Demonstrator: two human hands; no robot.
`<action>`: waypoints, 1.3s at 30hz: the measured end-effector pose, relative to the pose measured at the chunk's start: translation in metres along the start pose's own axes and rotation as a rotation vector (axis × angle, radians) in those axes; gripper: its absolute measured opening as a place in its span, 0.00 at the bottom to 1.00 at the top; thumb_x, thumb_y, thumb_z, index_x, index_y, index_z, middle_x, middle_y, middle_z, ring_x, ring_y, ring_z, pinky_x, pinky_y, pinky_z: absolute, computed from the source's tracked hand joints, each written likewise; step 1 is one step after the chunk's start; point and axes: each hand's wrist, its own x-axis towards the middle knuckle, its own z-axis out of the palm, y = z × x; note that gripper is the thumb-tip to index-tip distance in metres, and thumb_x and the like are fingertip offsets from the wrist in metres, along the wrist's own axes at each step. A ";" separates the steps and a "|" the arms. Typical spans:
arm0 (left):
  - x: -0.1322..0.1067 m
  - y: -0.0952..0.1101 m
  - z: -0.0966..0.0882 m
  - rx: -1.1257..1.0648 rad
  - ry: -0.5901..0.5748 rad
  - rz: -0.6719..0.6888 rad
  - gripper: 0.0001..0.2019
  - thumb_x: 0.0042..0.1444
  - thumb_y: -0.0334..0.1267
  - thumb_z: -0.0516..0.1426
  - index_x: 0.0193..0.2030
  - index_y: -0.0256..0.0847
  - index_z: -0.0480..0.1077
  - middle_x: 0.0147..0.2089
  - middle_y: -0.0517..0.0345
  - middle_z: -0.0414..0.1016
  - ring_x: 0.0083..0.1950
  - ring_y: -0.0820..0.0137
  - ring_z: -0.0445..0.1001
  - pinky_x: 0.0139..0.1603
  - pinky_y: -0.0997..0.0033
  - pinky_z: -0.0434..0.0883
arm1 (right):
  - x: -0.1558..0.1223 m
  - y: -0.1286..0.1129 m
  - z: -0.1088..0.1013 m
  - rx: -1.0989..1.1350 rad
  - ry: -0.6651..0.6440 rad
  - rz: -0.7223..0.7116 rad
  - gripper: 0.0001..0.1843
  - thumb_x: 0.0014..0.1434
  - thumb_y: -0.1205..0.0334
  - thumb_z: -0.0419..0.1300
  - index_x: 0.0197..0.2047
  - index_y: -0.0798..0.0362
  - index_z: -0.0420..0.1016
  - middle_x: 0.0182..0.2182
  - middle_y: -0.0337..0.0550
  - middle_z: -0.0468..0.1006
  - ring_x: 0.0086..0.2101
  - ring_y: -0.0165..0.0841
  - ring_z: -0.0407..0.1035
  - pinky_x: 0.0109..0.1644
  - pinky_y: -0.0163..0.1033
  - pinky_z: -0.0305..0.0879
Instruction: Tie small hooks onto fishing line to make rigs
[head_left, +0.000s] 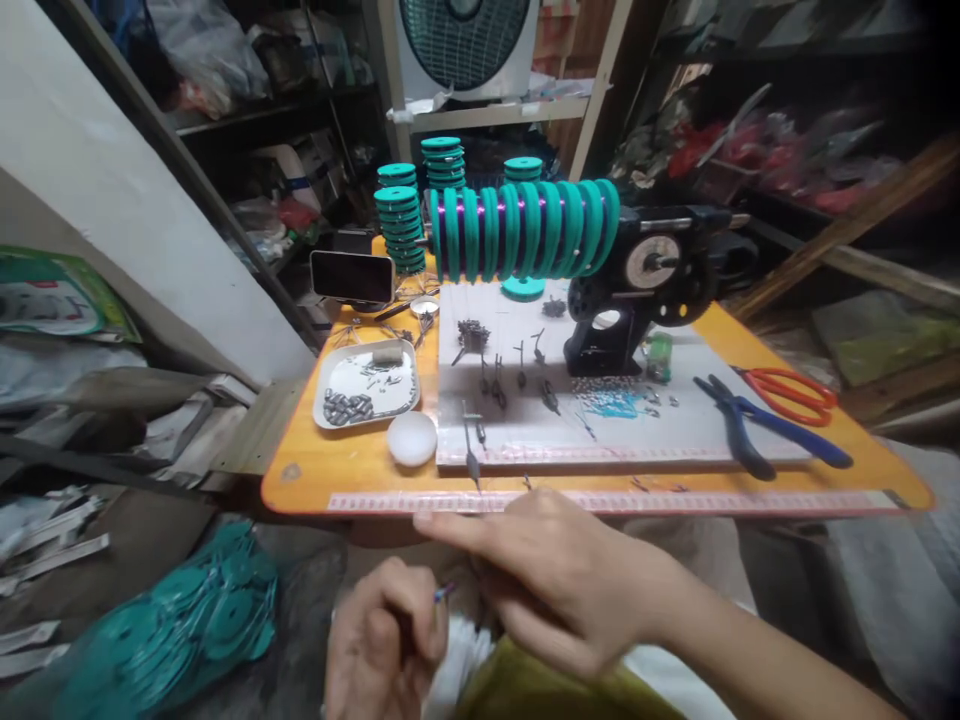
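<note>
My left hand is curled below the table's near edge, its fingers pinched on a small thin piece with a blue-purple tip. My right hand reaches across from the right just above it, index finger stretched out to the left along the table edge, the other fingers curled under; what they hold, if anything, is hidden. A thin line runs up from the hands to a small dark sinker on the white mat. A winding machine carries a row of teal spools wound with purple line.
On the orange table: a metal tray of small weights, a white round lid, a phone, stacked teal spools, blue pliers, orange scissors, hooks and blue beads. Loose teal spools lie lower left. A fan stands behind.
</note>
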 end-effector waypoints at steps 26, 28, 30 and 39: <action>0.056 0.020 0.051 -0.398 0.004 -0.254 0.31 0.53 0.52 0.65 0.14 0.40 0.51 0.16 0.69 0.45 0.19 0.79 0.42 0.22 0.75 0.51 | 0.015 -0.003 0.024 1.049 0.515 0.380 0.22 0.67 0.38 0.49 0.43 0.48 0.67 0.17 0.29 0.53 0.19 0.26 0.47 0.23 0.32 0.46; 0.054 0.018 0.042 -0.238 -0.047 -0.164 0.30 0.56 0.57 0.61 0.14 0.40 0.55 0.17 0.66 0.49 0.20 0.77 0.47 0.24 0.73 0.52 | 0.012 -0.002 0.017 0.933 0.412 0.419 0.28 0.65 0.32 0.46 0.48 0.48 0.67 0.20 0.32 0.61 0.21 0.27 0.54 0.25 0.32 0.53; 0.051 0.017 0.034 0.006 -0.097 -0.013 0.30 0.56 0.61 0.59 0.16 0.39 0.61 0.18 0.62 0.55 0.23 0.74 0.54 0.26 0.70 0.53 | 0.009 -0.002 0.012 0.673 0.325 0.380 0.35 0.62 0.30 0.47 0.59 0.46 0.63 0.26 0.37 0.69 0.25 0.31 0.62 0.27 0.34 0.60; 0.050 0.021 0.047 -0.290 0.021 -0.273 0.30 0.53 0.57 0.63 0.14 0.40 0.56 0.15 0.66 0.50 0.20 0.77 0.47 0.22 0.74 0.51 | 0.007 -0.011 0.031 0.754 0.475 0.261 0.26 0.63 0.37 0.55 0.55 0.46 0.70 0.34 0.45 0.78 0.28 0.34 0.72 0.37 0.38 0.70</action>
